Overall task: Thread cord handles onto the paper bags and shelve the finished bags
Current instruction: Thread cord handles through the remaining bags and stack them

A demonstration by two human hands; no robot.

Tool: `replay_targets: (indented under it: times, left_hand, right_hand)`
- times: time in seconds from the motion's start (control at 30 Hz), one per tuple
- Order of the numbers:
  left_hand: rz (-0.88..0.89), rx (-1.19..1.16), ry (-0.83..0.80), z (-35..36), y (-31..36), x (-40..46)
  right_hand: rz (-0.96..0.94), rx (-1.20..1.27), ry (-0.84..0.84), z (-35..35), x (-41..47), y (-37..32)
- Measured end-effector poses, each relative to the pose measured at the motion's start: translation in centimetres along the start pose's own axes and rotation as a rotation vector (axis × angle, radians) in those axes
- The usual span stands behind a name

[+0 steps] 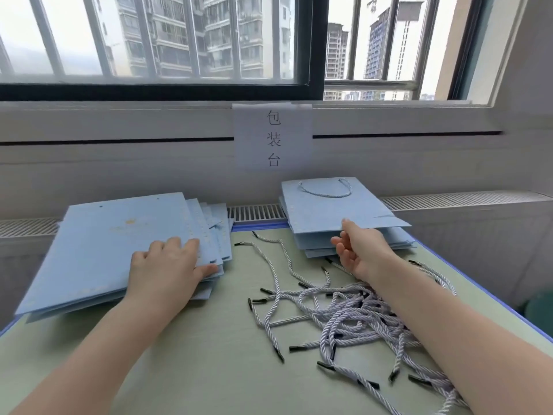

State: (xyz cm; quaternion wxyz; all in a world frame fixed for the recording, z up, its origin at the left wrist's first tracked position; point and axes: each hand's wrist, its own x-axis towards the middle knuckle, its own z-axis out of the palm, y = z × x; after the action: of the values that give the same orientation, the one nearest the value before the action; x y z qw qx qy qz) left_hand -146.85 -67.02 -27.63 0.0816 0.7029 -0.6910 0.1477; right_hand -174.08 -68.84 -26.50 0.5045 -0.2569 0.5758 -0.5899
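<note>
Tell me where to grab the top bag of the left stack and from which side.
Take the top bag by its near right corner, coming from the right. The stack is fanned there, so that edge stands free for fingers to slip under; the left hand already rests flat on it.

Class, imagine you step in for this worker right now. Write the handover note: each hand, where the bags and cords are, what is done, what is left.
Left hand: open, flat on the stack of unthreaded bags.
Right hand: open, at the near edge of the finished bags, gripping nothing.
Loose cords: heaped on the table, centre-right.
Done: the top right bag carries a cord handle.
Left: thread the left stack; shelve finished bags. No shelf in view.
</note>
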Motion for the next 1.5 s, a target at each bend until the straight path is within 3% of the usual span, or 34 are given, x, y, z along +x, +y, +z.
replay_targets:
  times: [0.1,0.2,0.27,0.37,0.43,0.5,0.73,0.97,1.17,1.23,1.33,1.5]
  left_hand:
    - [0.000,0.001,-0.016,0.1,-0.2,0.2]
    - [0.005,0.053,-0.015,0.2,-0.2,0.3]
    - [0.034,0.072,-0.009,0.3,-0.2,0.5]
    - [0.030,0.030,0.016,0.3,-0.4,0.8]
    - [0.038,0.064,0.062,0.4,-0.4,0.8]
    - [0.065,0.125,0.087,0.6,-0.3,0.7]
    - [0.142,0.273,0.098,0.5,0.1,0.8]
    - [0.186,0.217,0.096,-0.9,-0.2,0.5]
    - [0.211,0.048,0.581,-0.9,-1.2,0.4]
    - [0.190,-0.039,0.705,-1.4,-1.1,0.1]
    - [0.258,-0.209,0.870,-2.8,0.6,-0.9]
    - [0.455,-0.322,0.845,-4.3,5.2,-3.9]
  right_hand:
    - [0.014,-0.004,-0.013,0.6,-0.7,-0.1]
    - [-0.168,-0.138,-0.096,1.6,-1.7,-0.5]
    - [-0.376,-0.459,-0.251,2.0,-2.4,-0.8]
    - [-0.593,-1.186,-0.530,2.1,-3.3,-0.4]
    - [-0.565,-1.474,-0.651,2.0,-3.6,0.3]
    - [-0.531,-1.548,-0.700,2.2,-3.8,1.0]
    - [-0.838,-1.432,-0.513,3.5,-2.4,3.5]
    - [-1.032,-1.296,-0.312,4.4,-2.7,4.1]
    - [-0.953,-1.003,-0.316,4.3,-3.3,2.7]
    - [-0.896,-0.914,-0.365,4.3,-3.9,1.7]
    - [-0.596,-0.673,-0.513,3.9,-4.6,0.1]
    - [-0.058,-0.190,-0.690,4.1,-4.6,-0.2]
